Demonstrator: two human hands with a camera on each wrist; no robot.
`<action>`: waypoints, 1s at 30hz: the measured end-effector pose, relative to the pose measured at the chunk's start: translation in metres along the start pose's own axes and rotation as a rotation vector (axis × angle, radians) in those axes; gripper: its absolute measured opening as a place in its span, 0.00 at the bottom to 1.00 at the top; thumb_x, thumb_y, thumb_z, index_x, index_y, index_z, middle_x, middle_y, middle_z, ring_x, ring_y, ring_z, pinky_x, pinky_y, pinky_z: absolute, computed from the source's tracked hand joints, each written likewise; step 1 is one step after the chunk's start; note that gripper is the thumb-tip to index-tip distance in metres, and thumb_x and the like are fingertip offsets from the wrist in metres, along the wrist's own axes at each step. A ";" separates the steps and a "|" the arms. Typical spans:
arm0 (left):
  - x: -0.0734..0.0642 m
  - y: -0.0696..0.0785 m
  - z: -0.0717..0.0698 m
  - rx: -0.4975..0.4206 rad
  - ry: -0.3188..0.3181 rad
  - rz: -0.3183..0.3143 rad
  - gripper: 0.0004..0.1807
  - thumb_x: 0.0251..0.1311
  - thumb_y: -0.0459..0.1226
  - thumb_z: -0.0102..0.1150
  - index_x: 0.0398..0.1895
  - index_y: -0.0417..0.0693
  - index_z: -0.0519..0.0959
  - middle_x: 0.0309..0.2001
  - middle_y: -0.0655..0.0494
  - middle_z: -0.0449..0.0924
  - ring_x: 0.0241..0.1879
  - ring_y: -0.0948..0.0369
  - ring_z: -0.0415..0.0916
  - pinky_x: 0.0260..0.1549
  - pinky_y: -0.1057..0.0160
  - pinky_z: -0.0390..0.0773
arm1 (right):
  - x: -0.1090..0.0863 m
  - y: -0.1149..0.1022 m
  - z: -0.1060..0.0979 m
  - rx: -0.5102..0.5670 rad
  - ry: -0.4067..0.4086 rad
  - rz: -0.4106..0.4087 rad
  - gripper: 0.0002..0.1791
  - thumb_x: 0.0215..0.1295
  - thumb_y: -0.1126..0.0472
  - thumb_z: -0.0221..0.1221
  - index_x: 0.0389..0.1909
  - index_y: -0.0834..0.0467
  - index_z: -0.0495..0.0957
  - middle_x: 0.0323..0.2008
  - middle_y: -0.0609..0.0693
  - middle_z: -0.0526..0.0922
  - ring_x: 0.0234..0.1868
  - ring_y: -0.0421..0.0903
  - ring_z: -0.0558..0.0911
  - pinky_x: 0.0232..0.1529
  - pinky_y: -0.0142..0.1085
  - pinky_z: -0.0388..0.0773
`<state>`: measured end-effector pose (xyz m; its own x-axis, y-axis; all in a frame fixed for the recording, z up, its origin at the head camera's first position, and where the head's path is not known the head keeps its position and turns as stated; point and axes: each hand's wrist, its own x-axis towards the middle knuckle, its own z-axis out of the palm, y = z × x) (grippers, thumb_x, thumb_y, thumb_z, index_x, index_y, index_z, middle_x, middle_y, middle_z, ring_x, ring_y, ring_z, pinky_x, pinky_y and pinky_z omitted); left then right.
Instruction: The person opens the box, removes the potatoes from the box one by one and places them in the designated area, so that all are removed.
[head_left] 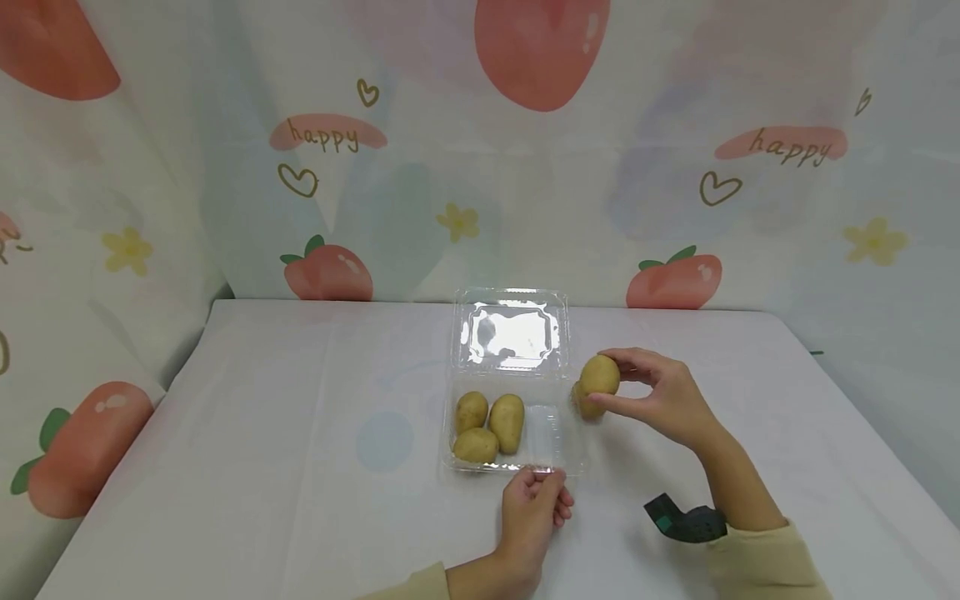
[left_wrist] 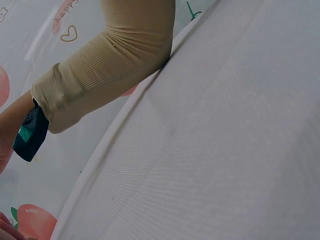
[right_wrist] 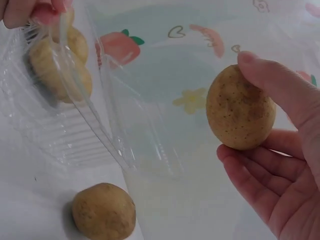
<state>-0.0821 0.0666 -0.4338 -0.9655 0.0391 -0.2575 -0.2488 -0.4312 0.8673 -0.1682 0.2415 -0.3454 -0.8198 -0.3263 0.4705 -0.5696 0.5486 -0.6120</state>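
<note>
A clear plastic clamshell box point(head_left: 543, 433) stands with its lid point(head_left: 512, 292) raised at the back. Three potatoes point(head_left: 507, 423) lie in the left and middle of its base. My left hand point(head_left: 531, 510) pinches the front rim, fingers curled. To the right of the box, my right hand point(head_left: 666, 398) holds a potato point(right_wrist: 241, 107) between thumb and fingertips, up off the table. Below it another potato point(right_wrist: 104, 212) lies on the table beside the box, partly hidden in the head view. The left wrist view shows only a little of the left hand's fingers at its lower left corner.
A white cloth covers the table point(head_left: 360, 367). Behind it hangs a printed curtain point(head_left: 540, 200) with strawberries, hearts and flowers. A dark device point(head_left: 686, 521) is strapped to the right wrist, just above the beige sleeve point(head_left: 768, 558).
</note>
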 end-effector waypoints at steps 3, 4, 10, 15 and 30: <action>-0.001 0.001 0.000 0.007 0.001 0.002 0.04 0.57 0.32 0.54 0.30 0.40 0.71 0.17 0.56 0.72 0.16 0.67 0.67 0.16 0.75 0.68 | -0.002 0.006 -0.010 -0.016 -0.015 0.022 0.28 0.41 0.68 0.71 0.47 0.66 0.75 0.41 0.52 0.80 0.39 0.35 0.77 0.40 0.24 0.74; -0.001 0.001 0.000 0.008 0.002 0.003 0.04 0.57 0.32 0.54 0.30 0.40 0.71 0.17 0.56 0.72 0.16 0.67 0.67 0.16 0.75 0.68 | -0.003 0.008 -0.012 -0.018 -0.020 0.032 0.28 0.42 0.68 0.71 0.47 0.66 0.75 0.41 0.53 0.80 0.39 0.34 0.77 0.40 0.24 0.74; 0.000 0.000 0.000 0.007 0.008 0.006 0.04 0.57 0.32 0.55 0.29 0.40 0.71 0.17 0.56 0.72 0.16 0.67 0.67 0.15 0.75 0.68 | -0.005 0.016 -0.020 -0.017 -0.053 0.084 0.27 0.46 0.65 0.70 0.48 0.67 0.74 0.42 0.56 0.79 0.39 0.32 0.76 0.40 0.21 0.72; 0.000 -0.001 0.000 0.005 0.008 0.003 0.04 0.57 0.32 0.55 0.29 0.40 0.71 0.17 0.56 0.72 0.16 0.67 0.67 0.15 0.74 0.68 | -0.006 0.025 -0.022 -0.019 -0.070 0.110 0.27 0.47 0.64 0.70 0.49 0.67 0.74 0.43 0.57 0.79 0.40 0.34 0.76 0.41 0.22 0.72; 0.000 0.000 0.000 0.013 0.006 -0.006 0.05 0.57 0.33 0.55 0.29 0.40 0.71 0.18 0.55 0.73 0.16 0.67 0.68 0.17 0.74 0.69 | -0.009 0.047 -0.023 -0.025 -0.127 0.236 0.28 0.49 0.58 0.69 0.49 0.66 0.74 0.44 0.56 0.79 0.42 0.45 0.77 0.43 0.29 0.75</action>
<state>-0.0823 0.0667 -0.4343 -0.9634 0.0367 -0.2654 -0.2560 -0.4189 0.8712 -0.1867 0.2883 -0.3638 -0.9315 -0.2803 0.2319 -0.3613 0.6395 -0.6786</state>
